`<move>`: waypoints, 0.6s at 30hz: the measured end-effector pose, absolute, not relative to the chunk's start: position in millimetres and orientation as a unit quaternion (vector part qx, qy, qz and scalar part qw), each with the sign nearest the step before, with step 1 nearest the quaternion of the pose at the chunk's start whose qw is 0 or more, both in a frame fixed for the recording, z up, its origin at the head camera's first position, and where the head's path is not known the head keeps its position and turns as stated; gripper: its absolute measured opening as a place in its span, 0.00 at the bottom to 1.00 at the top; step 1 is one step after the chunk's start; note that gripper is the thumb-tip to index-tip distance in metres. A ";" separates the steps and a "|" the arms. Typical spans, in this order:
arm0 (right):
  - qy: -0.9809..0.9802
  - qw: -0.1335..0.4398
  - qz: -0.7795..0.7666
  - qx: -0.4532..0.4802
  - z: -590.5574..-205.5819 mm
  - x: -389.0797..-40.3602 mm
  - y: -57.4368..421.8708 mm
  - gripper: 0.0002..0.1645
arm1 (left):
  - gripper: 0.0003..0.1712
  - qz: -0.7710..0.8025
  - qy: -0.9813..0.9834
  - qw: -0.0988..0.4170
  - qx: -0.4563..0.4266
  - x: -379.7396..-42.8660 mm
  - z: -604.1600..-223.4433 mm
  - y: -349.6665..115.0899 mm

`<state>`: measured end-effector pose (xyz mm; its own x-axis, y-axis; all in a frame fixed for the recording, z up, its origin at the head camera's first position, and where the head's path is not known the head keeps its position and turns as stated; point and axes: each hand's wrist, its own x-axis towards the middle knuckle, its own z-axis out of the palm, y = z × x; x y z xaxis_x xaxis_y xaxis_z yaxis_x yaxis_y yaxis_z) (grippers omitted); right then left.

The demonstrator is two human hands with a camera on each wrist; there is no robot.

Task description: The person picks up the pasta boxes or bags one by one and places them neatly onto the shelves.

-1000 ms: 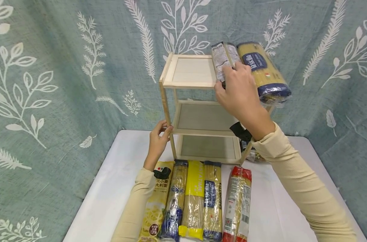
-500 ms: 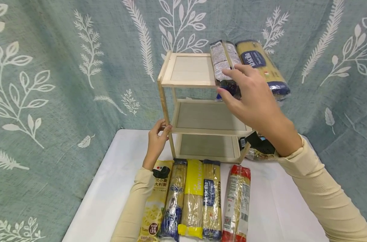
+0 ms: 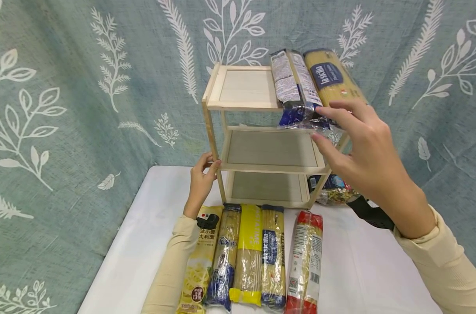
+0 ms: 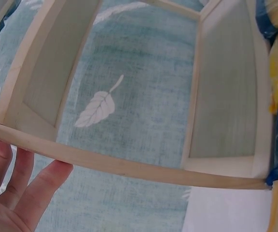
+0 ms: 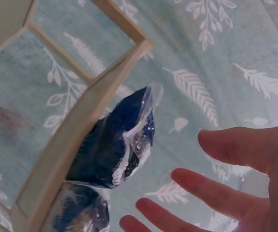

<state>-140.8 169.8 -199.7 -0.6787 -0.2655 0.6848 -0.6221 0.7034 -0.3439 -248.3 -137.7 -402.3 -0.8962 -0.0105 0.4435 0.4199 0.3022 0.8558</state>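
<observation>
My left hand (image 3: pixel 200 185) grips the left front post of a three-tier wooden shelf rack (image 3: pixel 243 106), its thumb in front and fingers behind. In the left wrist view the fingertips meet the edge of that post (image 4: pixel 115 164). On the top tier, at the right, lie two packs of spaghetti. One pack (image 3: pixel 294 83) shows its printed back, and its blue end (image 5: pixel 117 140) juts past the front edge. Right of it is a yellow La Sicilia pack (image 3: pixel 325 78). My right hand (image 3: pixel 373 152) is spread beside their front ends, holding nothing and apart from them in the right wrist view.
Before the rack, several long pasta packs lie in a row on the white table (image 3: pixel 351 270), including a yellow-ended pack (image 3: pixel 248 257) and a red-ended pack (image 3: pixel 305 261). Another bag (image 3: pixel 333 189) lies behind the right post. A leaf-patterned curtain (image 3: pixel 155 65) surrounds the table.
My right hand has let go of the spaghetti pack on the top tier and drawn back to the right and down. The pack stays on the tier. My left hand keeps its hold.
</observation>
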 end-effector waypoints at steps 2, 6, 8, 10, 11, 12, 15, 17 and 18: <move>-0.870 0.308 0.286 0.258 -203.4 -136.0 172.8 0.24 | 0.17 -0.574 -0.786 0.188 -0.128 -246.2 -400.0 -137.2; -0.870 0.306 0.282 0.262 -212.4 -128.4 178.3 0.25 | 0.16 -0.575 -0.786 0.189 -0.126 -245.4 -399.1 -136.5; -0.870 0.305 0.284 0.262 -217.3 -125.6 180.7 0.25 | 0.16 -0.576 -0.785 0.190 -0.126 -245.5 -399.1 -136.4; -0.869 0.306 0.285 0.265 -222.5 -123.7 182.6 0.25 | 0.15 -0.575 -0.785 0.190 -0.126 -245.4 -399.3 -136.4; -0.868 0.306 0.285 0.267 -225.1 -122.9 183.5 0.25 | 0.15 -0.575 -0.785 0.191 -0.125 -245.4 -399.3 -136.4; -0.868 0.306 0.285 0.269 -227.8 -122.2 184.4 0.25 | 0.15 -0.576 -0.785 0.191 -0.125 -245.3 -399.1 -136.5; -0.869 0.304 0.280 0.272 -235.8 -120.2 187.0 0.25 | 0.15 -0.576 -0.785 0.191 -0.124 -244.7 -398.5 -136.1; -0.873 0.298 0.276 0.272 -240.8 -118.0 188.7 0.26 | 0.16 -0.576 -0.785 0.191 -0.125 -244.2 -398.0 -135.7; -0.875 0.295 0.273 0.271 -243.1 -116.8 189.4 0.26 | 0.16 -0.575 -0.786 0.191 -0.125 -244.0 -397.9 -135.5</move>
